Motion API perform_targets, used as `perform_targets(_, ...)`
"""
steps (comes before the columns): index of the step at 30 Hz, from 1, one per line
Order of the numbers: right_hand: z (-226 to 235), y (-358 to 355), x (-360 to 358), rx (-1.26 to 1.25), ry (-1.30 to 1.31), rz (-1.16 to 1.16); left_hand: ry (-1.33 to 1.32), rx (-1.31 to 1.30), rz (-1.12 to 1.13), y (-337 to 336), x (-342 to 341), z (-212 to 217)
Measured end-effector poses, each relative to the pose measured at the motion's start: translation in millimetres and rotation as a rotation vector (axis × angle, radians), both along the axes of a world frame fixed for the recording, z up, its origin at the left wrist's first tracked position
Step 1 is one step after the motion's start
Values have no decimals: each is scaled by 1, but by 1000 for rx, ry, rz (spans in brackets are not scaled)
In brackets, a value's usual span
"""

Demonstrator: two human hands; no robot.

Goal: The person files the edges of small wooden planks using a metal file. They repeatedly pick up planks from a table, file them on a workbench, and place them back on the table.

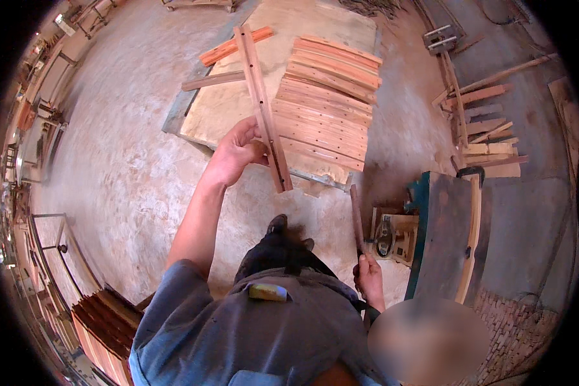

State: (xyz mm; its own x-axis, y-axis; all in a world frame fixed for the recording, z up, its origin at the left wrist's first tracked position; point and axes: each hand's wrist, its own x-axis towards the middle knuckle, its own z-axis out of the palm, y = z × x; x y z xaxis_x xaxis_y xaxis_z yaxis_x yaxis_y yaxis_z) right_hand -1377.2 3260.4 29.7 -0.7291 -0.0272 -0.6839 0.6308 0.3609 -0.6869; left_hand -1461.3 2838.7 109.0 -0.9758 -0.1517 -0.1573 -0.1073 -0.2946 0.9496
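— What have you got in your left hand?

— My left hand is up at about eleven o'clock from my body, fingers wrapped around a long wooden slat. I grip it near its lower end; the rest runs up and away toward twelve o'clock.

— How does it look?

— Narrow, straight, reddish-brown, with a groove or seam running down its length, so it may be two strips held together; I cannot tell which. Its lower end shows a few small dark spots, perhaps holes.

— Where is it against the rest?

— It crosses over a pale board lying on the floor, just left of a stack of curved slats with rows of small holes. Two loose strips lie behind it near twelve.

— And your right hand?

— My right hand, low at about four o'clock, is clenched on a thin dark stick that points upward. Beside it, at three o'clock, stands a dark bench with a pale curved piece along its edge.
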Motion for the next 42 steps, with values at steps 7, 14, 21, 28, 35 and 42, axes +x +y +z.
perform_targets(7, -2, 15, -11, -47, -3, 31, 17, 0, 59, 18, 19, 20)
perform_targets(14, -4, 53, -3, -11, -18, 103, 17, -66, 120, 56, 37, 38)
perform_targets(21, -13, 77, 4, -122, -19, 58, 48, -78, 79, 83, 49, 49)
perform_targets(28, -29, 92, 12, -112, -6, 78, 18, -169, 111, 96, 60, 47)
perform_targets(35, -23, 94, 16, -88, 22, 99, -5, -163, 125, 103, 68, 48)
perform_targets(42, -18, 88, 27, -139, 12, 33, 15, -162, 88, 100, 65, 47)
